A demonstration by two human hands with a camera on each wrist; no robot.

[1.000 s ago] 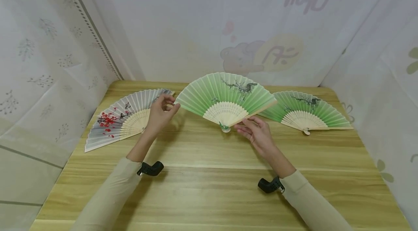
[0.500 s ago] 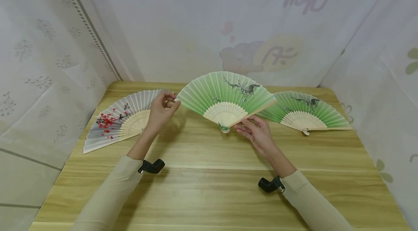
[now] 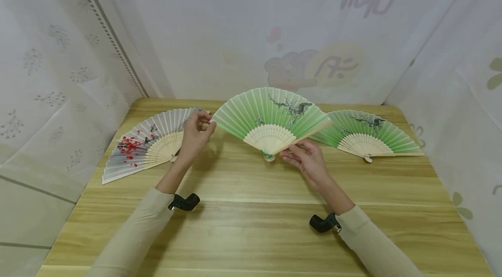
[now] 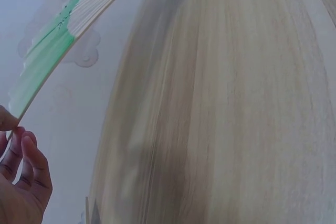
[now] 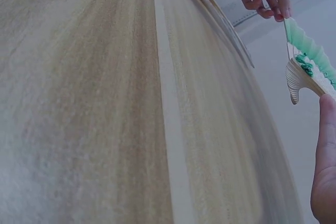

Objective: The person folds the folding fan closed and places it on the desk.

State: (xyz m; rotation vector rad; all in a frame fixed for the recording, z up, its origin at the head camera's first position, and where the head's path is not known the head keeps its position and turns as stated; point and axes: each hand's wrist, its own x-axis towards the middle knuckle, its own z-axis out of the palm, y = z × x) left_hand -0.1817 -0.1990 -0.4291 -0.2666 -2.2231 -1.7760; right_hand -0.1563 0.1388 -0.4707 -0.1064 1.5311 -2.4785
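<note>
A green folding fan (image 3: 235, 116) is spread wide and held up above the table, its printed dark branch and bird on the right half. My left hand (image 3: 196, 133) pinches its left end between thumb and fingertips; the left wrist view shows this grip on the fan's tip. Lower on the right guard stick, near the pivot with its green cord, my right hand (image 3: 311, 163) holds the fan between thumb and fingers. In the right wrist view only the thumb (image 5: 326, 135) of that hand shows clearly.
On the wooden table (image 3: 251, 233) lies an open grey-white fan (image 3: 133, 150) with red blossoms, at the left, partly behind the left hand. Another open green fan (image 3: 364, 133) lies at the right, its left end behind the held one. Printed curtains (image 3: 219, 42) enclose the back and sides.
Almost nothing differs. The held fan stays spread in both hands, with only a very slight shift of its pivot end; the other fans lie where they were.
</note>
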